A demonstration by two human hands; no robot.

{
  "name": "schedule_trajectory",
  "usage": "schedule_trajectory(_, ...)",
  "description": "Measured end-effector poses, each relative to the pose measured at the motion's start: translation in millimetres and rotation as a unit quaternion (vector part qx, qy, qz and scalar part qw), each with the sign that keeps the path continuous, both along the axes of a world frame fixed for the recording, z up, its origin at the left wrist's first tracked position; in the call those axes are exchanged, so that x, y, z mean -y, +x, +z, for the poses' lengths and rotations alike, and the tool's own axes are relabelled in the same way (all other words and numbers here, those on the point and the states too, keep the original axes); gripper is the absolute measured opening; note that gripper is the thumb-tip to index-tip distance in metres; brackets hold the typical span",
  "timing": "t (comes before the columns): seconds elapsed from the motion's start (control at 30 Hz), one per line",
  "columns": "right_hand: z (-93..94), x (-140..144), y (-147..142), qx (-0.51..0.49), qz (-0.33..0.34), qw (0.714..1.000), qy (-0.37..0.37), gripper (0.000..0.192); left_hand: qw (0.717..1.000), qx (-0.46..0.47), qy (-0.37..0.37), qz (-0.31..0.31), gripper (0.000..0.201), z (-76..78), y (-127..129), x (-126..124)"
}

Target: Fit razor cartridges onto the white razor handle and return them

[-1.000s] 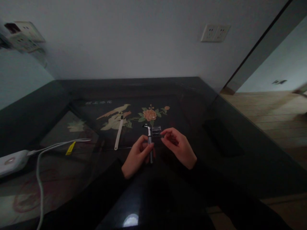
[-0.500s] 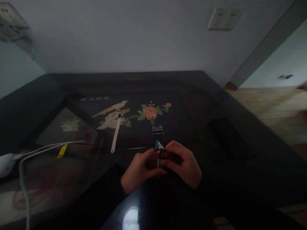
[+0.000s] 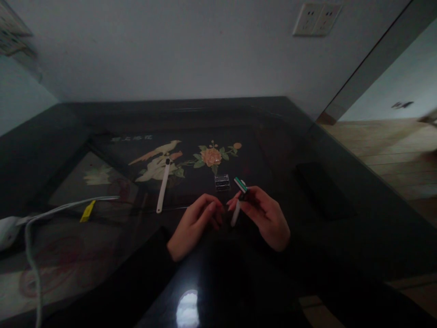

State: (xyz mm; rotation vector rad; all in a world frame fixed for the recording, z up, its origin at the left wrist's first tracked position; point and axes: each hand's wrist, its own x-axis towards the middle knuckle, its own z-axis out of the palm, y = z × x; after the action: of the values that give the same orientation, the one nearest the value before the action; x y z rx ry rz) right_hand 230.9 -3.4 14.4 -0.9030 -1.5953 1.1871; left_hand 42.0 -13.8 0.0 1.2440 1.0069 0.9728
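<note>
In my right hand (image 3: 264,214) is a razor (image 3: 235,214), pinched by the thumb and fingers near its head. Its head with a green and white strip points up and to the left, and the pale handle slants down below the fingers. My left hand (image 3: 198,223) is a short way to the left, apart from the razor, its fingers curled in with nothing visible in them. Just beyond both hands, a small clear plastic case (image 3: 222,182) with dark pieces inside lies on the dark glossy table (image 3: 273,273).
A long pale strip with a black tip (image 3: 163,189) lies left of the case. White cables (image 3: 64,212) with a yellow tag (image 3: 88,211) run along the left side. A flat black object (image 3: 322,189) rests on the right. A wall with sockets (image 3: 317,19) stands behind.
My left hand has let go of the razor and drawn left, its fingers curling. My right hand has kept the razor, raised it slightly and turned its head so the green strip shows.
</note>
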Motion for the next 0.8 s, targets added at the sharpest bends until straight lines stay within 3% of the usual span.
schedule_trajectory(0.17,-2.4,-1.7,0.3,0.074,-0.019,0.997,0.018,0.02,0.996,0.063,-0.005,0.062,0.028,-3.3,-1.4,-2.4)
schedule_trajectory(0.3,-2.8,-4.2,0.7,0.135,-0.012,0.989,0.066,0.032,0.994,0.087,0.01,0.065,0.037,-6.1,-4.0,-3.3)
schedule_trajectory(0.47,-4.1,-5.7,-0.5,0.137,0.019,0.984,0.113,0.032,0.998,0.053,0.018,0.034,0.045,-1.8,-5.8,-3.5)
schedule_trajectory(0.6,-6.2,-5.6,-2.1,0.149,0.025,0.979,0.139,0.032,0.998,0.029,0.008,0.048,0.04,1.5,-4.5,-4.7)
schedule_trajectory(0.8,-9.6,-4.3,-2.4,0.144,0.0,0.984,0.109,0.035,0.998,0.008,0.005,0.062,0.035,3.5,-3.1,-4.6)
